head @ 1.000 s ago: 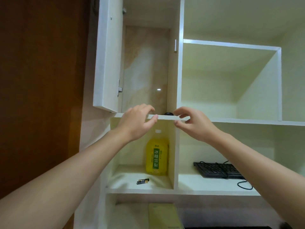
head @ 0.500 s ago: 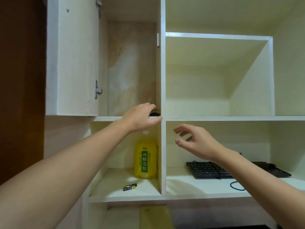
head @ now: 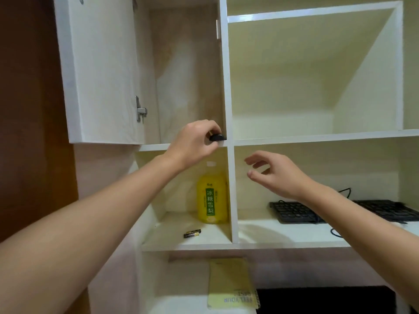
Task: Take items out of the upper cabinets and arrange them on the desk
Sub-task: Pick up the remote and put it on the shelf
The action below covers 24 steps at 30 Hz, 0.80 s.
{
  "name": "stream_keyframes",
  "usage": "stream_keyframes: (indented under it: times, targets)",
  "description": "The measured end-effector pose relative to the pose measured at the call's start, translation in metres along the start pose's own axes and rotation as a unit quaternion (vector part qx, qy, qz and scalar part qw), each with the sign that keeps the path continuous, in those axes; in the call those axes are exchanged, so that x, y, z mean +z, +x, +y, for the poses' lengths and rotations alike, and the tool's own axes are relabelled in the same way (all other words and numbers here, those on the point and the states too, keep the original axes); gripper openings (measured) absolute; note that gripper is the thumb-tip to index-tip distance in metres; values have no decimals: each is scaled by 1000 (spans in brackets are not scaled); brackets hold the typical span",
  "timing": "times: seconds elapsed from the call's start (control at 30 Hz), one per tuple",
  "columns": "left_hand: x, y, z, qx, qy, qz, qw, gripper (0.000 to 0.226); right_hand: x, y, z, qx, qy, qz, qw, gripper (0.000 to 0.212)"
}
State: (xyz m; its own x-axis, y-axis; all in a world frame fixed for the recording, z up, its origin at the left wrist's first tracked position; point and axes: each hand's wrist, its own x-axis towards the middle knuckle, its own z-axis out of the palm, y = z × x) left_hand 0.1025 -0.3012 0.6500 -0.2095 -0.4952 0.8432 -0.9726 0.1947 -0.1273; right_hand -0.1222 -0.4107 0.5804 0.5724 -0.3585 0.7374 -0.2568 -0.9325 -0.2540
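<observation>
Black, low and rounded: a small black object (head: 218, 137) sits at the front lip of the upper cabinet shelf (head: 154, 147), tight against the white divider (head: 224, 87). The fingers (head: 205, 126) of the left hand (head: 195, 143) curl over its top and the thumb closes from below, pinching it. Only its right end shows, so what it is cannot be told. Its long axis appears to run along the shelf edge.

The right hand (head: 274, 175) hangs lower, across the divider, apart from the object, with fingers spread, loosely bent and holding nothing. The cabinet door (head: 102, 71) stands open to the left.

Judgement: the left hand owns this pick. The object has to come out toward the person, over the lip and away from the divider.
</observation>
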Motion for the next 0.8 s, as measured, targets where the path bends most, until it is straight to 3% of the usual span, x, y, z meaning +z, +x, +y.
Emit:
stream_keyframes:
  times: [0.23,0.47,0.57,0.7,0.8]
  targets:
    - [-44,-9,28,6,-38,107,993,15,-9,-2,-15,8,2,15,1000,38]
    - [-82,-31,63,-17,-89,162,983,17,-10,-30,-26,20,15,23,999,38]
    - [-85,-52,74,-33,-114,127,985,15,-5,-50,-27,29,24,20,999,37]
    - [-66,-90,85,-87,-160,21,983,11,9,-85,-22,59,19,-1,998,38]
    - [-33,-137,93,-129,-180,-58,974,9,28,-129,-13,62,-52,-26,996,44]
